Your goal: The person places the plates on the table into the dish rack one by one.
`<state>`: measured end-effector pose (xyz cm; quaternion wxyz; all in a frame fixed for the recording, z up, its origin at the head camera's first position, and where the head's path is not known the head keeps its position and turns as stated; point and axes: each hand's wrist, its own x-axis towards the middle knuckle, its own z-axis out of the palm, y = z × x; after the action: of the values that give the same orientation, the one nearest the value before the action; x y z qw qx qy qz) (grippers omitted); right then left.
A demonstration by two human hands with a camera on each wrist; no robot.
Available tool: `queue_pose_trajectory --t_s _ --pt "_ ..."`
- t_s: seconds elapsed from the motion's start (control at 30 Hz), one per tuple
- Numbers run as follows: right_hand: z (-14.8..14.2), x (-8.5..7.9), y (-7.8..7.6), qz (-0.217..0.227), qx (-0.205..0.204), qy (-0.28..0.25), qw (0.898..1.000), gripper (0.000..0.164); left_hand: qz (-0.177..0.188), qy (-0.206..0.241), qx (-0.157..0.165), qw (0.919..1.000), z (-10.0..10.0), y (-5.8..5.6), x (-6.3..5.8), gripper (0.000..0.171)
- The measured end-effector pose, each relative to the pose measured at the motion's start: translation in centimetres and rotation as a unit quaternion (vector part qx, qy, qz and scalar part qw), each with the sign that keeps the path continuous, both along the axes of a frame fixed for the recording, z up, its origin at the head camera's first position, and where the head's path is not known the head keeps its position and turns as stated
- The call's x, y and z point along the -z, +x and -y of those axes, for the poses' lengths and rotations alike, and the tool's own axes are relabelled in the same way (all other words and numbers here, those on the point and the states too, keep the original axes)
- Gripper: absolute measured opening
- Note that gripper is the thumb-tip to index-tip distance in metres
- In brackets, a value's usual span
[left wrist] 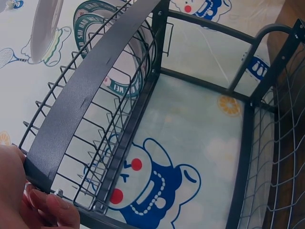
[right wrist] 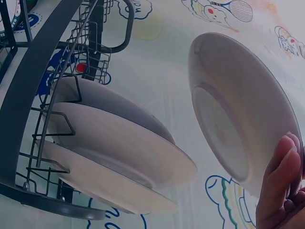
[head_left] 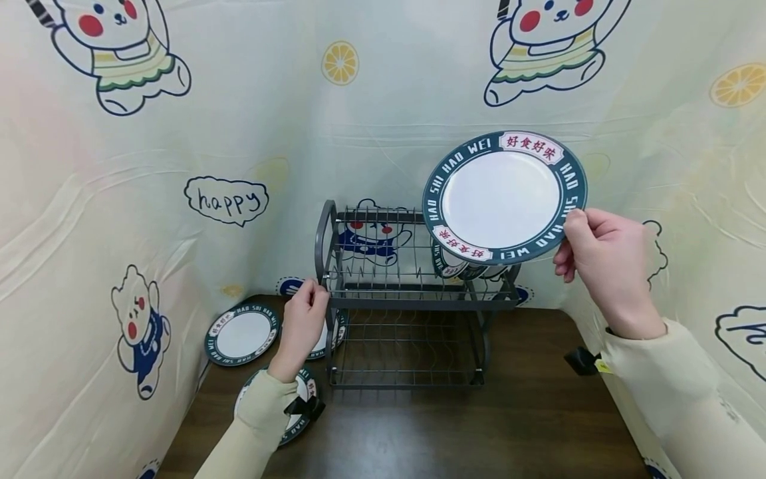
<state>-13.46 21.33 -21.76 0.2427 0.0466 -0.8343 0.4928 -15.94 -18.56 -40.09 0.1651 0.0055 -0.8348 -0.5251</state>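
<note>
My right hand pinches the rim of a white plate with a dark green lettered border, thumb on its face. The plate is held up, apart from the rack, above its right end. In the right wrist view its pale underside shows. My left hand grips the front left corner of the dark metal dish rack, fingers curled round the frame in the left wrist view. Several plates stand on edge in the upper tier's right end, partly hidden behind the held plate in the head view.
On the brown table, left of the rack, lie a plate, another plate partly behind the left hand, and one under the left forearm. A printed cloth hangs behind and at both sides. The rack has a lower wire tier.
</note>
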Motion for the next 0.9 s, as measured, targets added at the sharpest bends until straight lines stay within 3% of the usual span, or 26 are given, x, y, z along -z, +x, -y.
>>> queue_pose_trajectory --t_s 0.53,0.9 --pt "1.5 -0.6 -1.9 -0.014 0.002 0.100 0.995 0.042 0.007 0.003 0.006 0.9999 0.1 -0.1 0.1 0.021" --pt "2.8 -0.6 -2.3 -0.054 0.007 0.182 0.982 0.039 0.009 0.001 0.005 0.9999 0.1 0.0 0.0 0.022"
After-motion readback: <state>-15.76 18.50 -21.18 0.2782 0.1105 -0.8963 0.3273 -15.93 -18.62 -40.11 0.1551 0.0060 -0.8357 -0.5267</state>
